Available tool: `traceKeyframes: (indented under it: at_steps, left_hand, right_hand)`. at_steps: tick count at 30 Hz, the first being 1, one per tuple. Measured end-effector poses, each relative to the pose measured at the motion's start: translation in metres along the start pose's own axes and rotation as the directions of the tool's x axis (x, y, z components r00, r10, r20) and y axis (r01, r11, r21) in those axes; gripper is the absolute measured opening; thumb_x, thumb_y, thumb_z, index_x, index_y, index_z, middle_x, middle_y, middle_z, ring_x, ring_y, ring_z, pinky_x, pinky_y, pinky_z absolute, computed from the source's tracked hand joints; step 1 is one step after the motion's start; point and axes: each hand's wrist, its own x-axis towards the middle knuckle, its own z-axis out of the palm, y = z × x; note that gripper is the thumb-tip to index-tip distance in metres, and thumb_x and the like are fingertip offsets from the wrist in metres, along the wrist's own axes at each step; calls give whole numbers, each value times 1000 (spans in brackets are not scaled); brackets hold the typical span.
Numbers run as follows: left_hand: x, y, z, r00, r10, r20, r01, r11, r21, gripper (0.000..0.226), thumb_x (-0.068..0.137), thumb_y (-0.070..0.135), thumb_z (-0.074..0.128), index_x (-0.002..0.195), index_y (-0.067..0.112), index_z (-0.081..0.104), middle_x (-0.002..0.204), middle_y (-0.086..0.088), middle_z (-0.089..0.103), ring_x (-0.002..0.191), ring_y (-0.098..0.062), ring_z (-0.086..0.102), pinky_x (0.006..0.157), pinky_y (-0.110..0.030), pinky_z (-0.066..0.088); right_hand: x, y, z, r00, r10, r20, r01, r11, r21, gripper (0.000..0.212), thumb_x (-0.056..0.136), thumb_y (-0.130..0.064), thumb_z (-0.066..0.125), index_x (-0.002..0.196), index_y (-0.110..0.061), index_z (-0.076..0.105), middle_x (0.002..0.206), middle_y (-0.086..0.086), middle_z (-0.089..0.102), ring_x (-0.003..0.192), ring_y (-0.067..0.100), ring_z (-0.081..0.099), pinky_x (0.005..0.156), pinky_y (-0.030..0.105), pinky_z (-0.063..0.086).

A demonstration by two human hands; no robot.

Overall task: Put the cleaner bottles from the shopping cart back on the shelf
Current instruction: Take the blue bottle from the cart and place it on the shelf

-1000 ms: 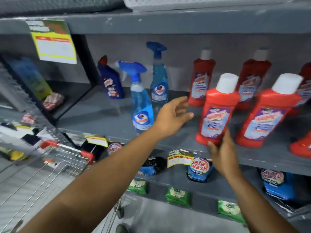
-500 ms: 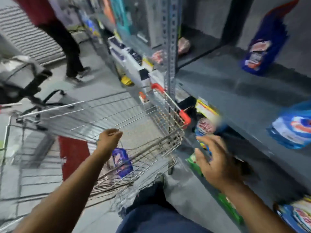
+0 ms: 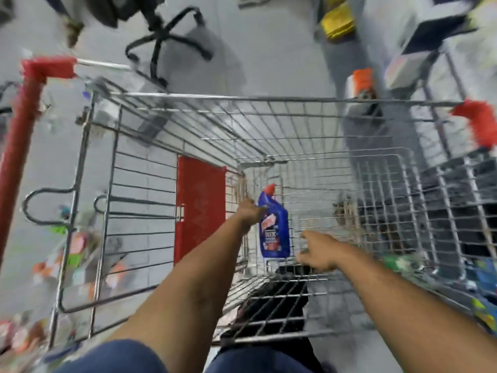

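Observation:
I look down into a wire shopping cart (image 3: 242, 97). One blue cleaner bottle (image 3: 274, 235) with a red cap stands upright against the cart's inner wall. My left hand (image 3: 248, 211) reaches deep into the cart, its fingers curled around the bottle's neck. Just right of the bottle's base, my right hand (image 3: 317, 251) hovers with fingers spread and holds nothing. The shelf of bottles is out of view.
A red child-seat flap (image 3: 199, 205) and the red cart handle (image 3: 16, 146) lie to the left. An office chair base (image 3: 161, 44) stands on the grey floor beyond the cart. Blurred lower shelves (image 3: 470, 184) with packets run along the right.
My view swung from the shelf down and left into the cart. Both hands left the shelf; the left one dropped into the cart and closed on the blue bottle's neck.

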Motion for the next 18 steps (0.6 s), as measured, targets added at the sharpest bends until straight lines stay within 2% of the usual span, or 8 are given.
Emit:
traceKeyframes:
  at_steps: [1,2,4,6,9,13,16,18]
  left_hand:
    - [7,-9,2,999,-40,26,40,999,22,42,88,11,61,119,-16,53,122,-38,58,106,-43,61,88,-53,51]
    - [15,-18,4,996,-77,47,75,996,44,45,90,15,60,120,-17,51,119,-39,58,105,-47,61,86,-55,51]
    - [26,-34,7,990,-113,83,109,993,54,38,93,18,57,110,-16,55,96,-30,59,79,-36,62,64,-42,53]
    - [35,-46,7,979,-157,129,158,987,0,19,93,15,54,90,-3,59,88,-18,59,72,-24,55,57,-28,47]
    - [47,-59,7,973,-168,161,179,982,-55,12,89,16,51,89,5,56,91,-19,56,83,-26,48,62,-32,34]
    - [57,-69,1,957,-196,215,208,977,-36,14,90,16,49,85,10,61,89,-10,63,80,-23,55,61,-30,38]
    - [47,-66,0,954,-186,236,216,970,-108,18,86,21,53,79,17,69,79,1,69,77,-18,59,68,-32,38]
    - [37,-62,2,959,-171,227,212,962,-172,17,83,20,56,78,22,72,68,12,72,74,-13,62,73,-33,38]
  right_hand:
    - [14,-3,-2,999,-1,34,2,999,-49,59,79,-36,61,129,-9,46,134,17,55,118,32,55,93,32,45]
    - [33,-5,-4,998,-2,58,7,997,-81,55,81,-35,59,127,-7,49,133,17,55,117,32,56,93,32,45]
    - [67,-8,-6,997,-10,70,14,998,-66,44,87,-30,53,124,-6,53,133,16,56,118,31,54,93,30,44]
    - [98,-11,0,997,9,80,-9,1000,-2,36,89,-26,50,119,-7,58,128,18,59,116,30,56,93,31,45]
    - [123,-9,18,993,115,13,-115,976,186,27,83,-20,58,104,-5,65,112,19,67,101,32,63,80,31,47]
    - [130,-6,36,973,226,-55,-185,894,409,24,78,-19,66,99,-7,62,101,17,68,89,31,62,74,30,44]
    - [121,-1,37,968,241,-67,-183,865,466,22,76,-19,69,95,-9,64,98,14,69,85,28,62,70,28,41]
    - [108,0,28,967,246,-66,-186,858,480,25,74,-18,72,96,-11,63,99,12,70,88,28,64,72,29,45]
